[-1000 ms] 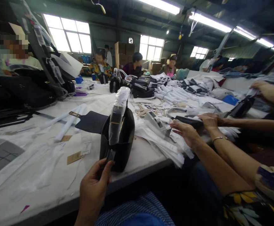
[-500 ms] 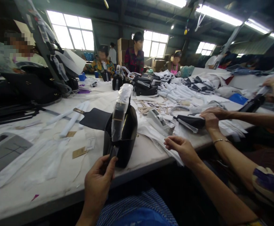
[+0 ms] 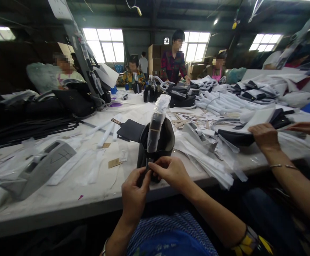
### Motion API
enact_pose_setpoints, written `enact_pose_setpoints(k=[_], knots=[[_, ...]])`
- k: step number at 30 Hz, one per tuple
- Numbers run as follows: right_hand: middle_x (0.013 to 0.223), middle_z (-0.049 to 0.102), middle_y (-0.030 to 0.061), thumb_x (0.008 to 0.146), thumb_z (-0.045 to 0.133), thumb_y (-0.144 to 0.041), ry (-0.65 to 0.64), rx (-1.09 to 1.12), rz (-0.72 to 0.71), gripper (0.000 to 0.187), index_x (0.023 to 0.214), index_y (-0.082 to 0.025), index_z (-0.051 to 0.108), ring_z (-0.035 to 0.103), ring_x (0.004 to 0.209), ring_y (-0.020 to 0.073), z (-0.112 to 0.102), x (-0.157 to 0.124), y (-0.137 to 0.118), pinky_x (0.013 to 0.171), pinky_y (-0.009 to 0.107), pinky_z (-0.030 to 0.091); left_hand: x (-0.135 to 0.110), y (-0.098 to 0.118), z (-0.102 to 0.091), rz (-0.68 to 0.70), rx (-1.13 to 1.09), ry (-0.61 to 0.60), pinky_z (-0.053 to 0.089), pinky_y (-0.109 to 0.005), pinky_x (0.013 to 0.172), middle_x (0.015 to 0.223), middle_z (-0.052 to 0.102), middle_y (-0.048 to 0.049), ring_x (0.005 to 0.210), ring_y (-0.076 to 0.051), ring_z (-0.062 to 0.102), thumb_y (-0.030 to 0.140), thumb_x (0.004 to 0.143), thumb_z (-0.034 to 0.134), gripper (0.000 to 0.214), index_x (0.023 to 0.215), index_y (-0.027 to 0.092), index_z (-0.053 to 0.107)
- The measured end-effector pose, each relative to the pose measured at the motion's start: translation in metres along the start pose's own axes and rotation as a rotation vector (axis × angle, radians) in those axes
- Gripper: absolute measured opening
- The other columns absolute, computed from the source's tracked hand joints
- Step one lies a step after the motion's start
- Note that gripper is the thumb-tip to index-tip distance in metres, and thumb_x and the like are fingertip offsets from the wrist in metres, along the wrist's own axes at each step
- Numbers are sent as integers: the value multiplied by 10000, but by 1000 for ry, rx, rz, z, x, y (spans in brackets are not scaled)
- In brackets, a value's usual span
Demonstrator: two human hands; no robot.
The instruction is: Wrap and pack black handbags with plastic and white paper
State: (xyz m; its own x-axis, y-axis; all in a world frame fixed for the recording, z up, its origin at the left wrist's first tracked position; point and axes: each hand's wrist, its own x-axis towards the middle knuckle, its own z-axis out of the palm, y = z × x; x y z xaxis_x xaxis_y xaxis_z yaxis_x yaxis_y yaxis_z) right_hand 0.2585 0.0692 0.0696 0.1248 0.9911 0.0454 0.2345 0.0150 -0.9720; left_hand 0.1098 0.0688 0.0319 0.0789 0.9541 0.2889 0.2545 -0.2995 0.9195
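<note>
Right hand (image 3: 172,173) reached black bag (image 3: 167,144) (open, inside dim).

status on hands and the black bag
Left hand pinching dark tab; right hand touching it. Black bag standing, flap open. Brown tag lies left of bag.

At six o'clock are one left hand (image 3: 135,192) and one right hand (image 3: 173,173), one black bag (image 3: 163,146) at centre, two grey dispensers (image 3: 47,161) at eight and three, four windows (image 3: 109,49) from ten to two.
</note>
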Motion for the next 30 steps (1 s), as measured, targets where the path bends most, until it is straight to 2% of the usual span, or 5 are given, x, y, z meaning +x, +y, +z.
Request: enact_pose_setpoints(k=[9, 12, 17, 25, 30], knots=[[774, 731, 31, 891, 634, -332, -201, 86, -132, 198, 931, -167, 736, 685, 715, 164, -17, -5, 18, 682, 250, 529, 1, 10, -6, -252, -311, -209, 281, -178, 404, 462, 468, 74, 408, -68, 391, 509, 862, 655, 343, 905, 168, 659], [814, 731, 17, 909, 603, -264, -131, -21, -190, 152, 948, -191, 731, 677, 769, 162, -13, -10, 17, 725, 249, 510, 0, 11, -5, -343, -405, -262, 214, -163, 374, 460, 435, 79, 384, -43, 319, 532, 877, 628, 378, 814, 160, 624], [856, 731, 24, 911, 594, -268, 44, -28, -177, 155, 928, -199, 731, 666, 800, 175, 5, -14, 19, 737, 259, 491, 0, 12, 0, -418, -521, -248, 184, -147, 363, 666, 554, 32, 425, -16, 324, 528, 835, 678, 388, 854, 142, 648], [780, 721, 15, 865, 594, -222, 113, -19, -135, 110, 831, -190, 694, 658, 728, 164, 13, -11, 20, 655, 239, 463, 1, 21, -2, -468, -475, -328, 158, -153, 362, 438, 390, 86, 374, -27, 251, 558, 828, 669, 426, 738, 145, 612], [690, 693, 13, 885, 565, -239, 144, -240, -198, 177, 740, -201, 660, 612, 611, 145, 12, -8, 15, 586, 242, 388, 3, 23, -4, -486, -481, -321, 152, -159, 359, 440, 391, 87, 366, -25, 244, 573, 784, 702, 440, 724, 146, 617]])
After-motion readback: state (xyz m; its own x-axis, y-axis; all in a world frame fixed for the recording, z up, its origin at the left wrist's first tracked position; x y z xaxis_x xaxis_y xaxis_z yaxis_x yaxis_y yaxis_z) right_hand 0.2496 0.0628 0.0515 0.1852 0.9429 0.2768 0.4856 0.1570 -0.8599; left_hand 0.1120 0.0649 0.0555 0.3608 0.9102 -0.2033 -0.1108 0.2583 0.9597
